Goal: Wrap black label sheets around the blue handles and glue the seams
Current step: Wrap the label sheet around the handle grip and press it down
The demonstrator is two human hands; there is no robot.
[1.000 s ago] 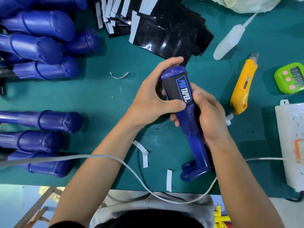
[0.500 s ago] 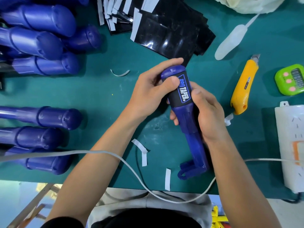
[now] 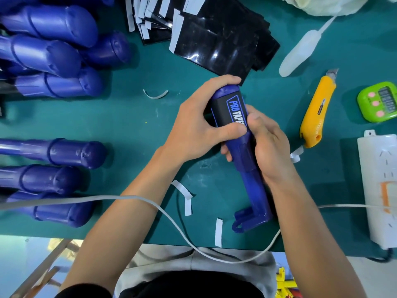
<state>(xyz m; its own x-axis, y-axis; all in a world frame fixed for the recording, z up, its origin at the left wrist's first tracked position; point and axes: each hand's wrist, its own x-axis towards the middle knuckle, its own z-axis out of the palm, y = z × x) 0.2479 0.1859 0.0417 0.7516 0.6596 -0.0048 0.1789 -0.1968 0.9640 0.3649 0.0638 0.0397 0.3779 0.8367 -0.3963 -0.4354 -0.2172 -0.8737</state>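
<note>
Where it shows, label (image 3: 227,112) reads "PRO TAPE".

On the label (image 3: 223,110) the last letters lie under the right hand (image 3: 268,151); its seam is hidden. The power strip (image 3: 378,179) runs off the right edge.

Our left forearm (image 3: 129,222) and right forearm (image 3: 309,233) are bare along the length that shows, and our left hand (image 3: 193,130) and right hand (image 3: 268,151) are bare too. At the lower left edge of the frame, a black sleeve (image 3: 86,292) covers the upper left arm. At bottom centre, pale grey fabric (image 3: 167,265) borders black cloth (image 3: 193,287) on our chest.
</note>
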